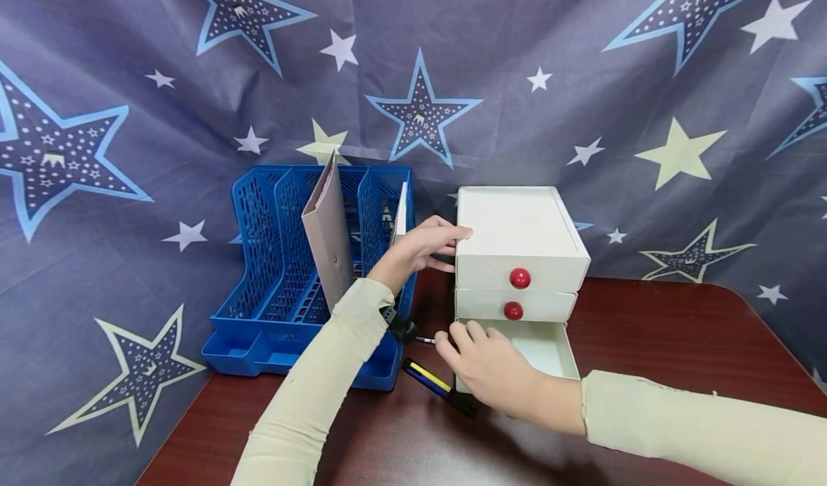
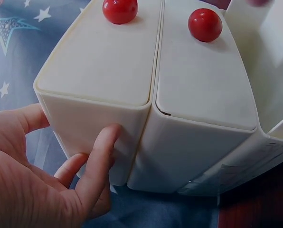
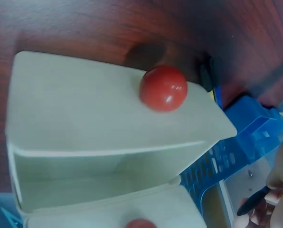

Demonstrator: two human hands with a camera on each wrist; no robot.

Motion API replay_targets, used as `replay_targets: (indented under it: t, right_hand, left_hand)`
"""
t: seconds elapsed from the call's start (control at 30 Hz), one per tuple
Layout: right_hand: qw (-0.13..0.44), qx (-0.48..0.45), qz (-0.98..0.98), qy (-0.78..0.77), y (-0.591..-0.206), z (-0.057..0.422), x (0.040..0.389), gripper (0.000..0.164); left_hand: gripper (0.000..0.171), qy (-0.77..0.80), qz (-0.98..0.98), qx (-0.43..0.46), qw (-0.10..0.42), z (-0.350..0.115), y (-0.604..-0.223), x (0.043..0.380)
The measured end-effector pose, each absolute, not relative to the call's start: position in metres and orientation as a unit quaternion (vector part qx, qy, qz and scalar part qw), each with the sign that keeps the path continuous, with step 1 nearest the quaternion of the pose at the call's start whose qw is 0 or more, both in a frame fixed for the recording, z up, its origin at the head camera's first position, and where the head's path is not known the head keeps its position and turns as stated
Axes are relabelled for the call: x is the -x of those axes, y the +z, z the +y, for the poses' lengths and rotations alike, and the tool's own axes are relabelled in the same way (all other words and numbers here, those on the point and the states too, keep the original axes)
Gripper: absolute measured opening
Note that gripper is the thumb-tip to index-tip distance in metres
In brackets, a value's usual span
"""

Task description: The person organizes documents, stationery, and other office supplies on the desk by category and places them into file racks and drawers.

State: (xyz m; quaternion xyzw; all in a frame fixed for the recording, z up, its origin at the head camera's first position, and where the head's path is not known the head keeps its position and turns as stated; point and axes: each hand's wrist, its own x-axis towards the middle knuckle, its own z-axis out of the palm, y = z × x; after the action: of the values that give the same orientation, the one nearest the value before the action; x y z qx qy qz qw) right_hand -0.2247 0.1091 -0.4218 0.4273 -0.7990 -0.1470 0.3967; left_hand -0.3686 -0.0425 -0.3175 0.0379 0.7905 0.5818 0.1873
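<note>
A white three-drawer cabinet (image 1: 517,220) with red knobs stands on the table, its bottom drawer (image 1: 549,353) pulled out. My left hand (image 1: 429,245) is at its upper left edge, the thumb laid over the top and the fingers against the side wall (image 2: 89,128). In front of the cabinet, my right hand (image 1: 487,364) hovers by the open drawer. Between its thumb and fingers it pinches a slim dark pen (image 3: 253,202), whose silvery end (image 1: 424,340) points left in the head view. The right wrist view shows the open drawer's front (image 3: 84,104) and red knob (image 3: 164,89).
Left of the cabinet stands a blue file rack (image 1: 258,256) holding a pinkish folder (image 1: 329,242) and a thin white item (image 1: 400,213). Yellow and blue markers with black caps (image 1: 429,380) lie on the dark red table (image 1: 646,342). A starry cloth (image 1: 549,127) hangs behind.
</note>
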Motion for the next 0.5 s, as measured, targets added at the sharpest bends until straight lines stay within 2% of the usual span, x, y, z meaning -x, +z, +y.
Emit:
replay_targets:
  t: [0.07, 0.1, 0.2, 0.3, 0.43, 0.5]
  right_hand:
    - [0.401, -0.427, -0.797, -0.149, -0.419, 0.113, 0.227, 0.021]
    - [0.402, -0.427, -0.796, -0.149, -0.418, 0.116, 0.227, 0.021]
    - [0.411, -0.425, -0.792, -0.151, -0.415, 0.122, 0.23, 0.043]
    - [0.416, -0.427, -0.789, -0.15, -0.41, 0.13, 0.231, 0.051]
    - [0.419, -0.438, -0.781, -0.149, -0.405, 0.142, 0.235, 0.046]
    - [0.414, -0.448, -0.778, -0.151, -0.403, 0.149, 0.237, 0.035]
  left_hand:
    - [0.034, 0.582, 0.791, -0.036, 0.188, -0.042, -0.317, 0.368]
    - [0.034, 0.582, 0.79, -0.035, 0.189, -0.042, -0.317, 0.368]
    - [0.029, 0.585, 0.787, -0.038, 0.192, -0.042, -0.316, 0.368]
    - [0.025, 0.589, 0.783, -0.042, 0.196, -0.042, -0.317, 0.369]
    - [0.025, 0.591, 0.781, -0.042, 0.196, -0.042, -0.317, 0.369]
    - [0.028, 0.594, 0.78, -0.037, 0.195, -0.042, -0.318, 0.369]
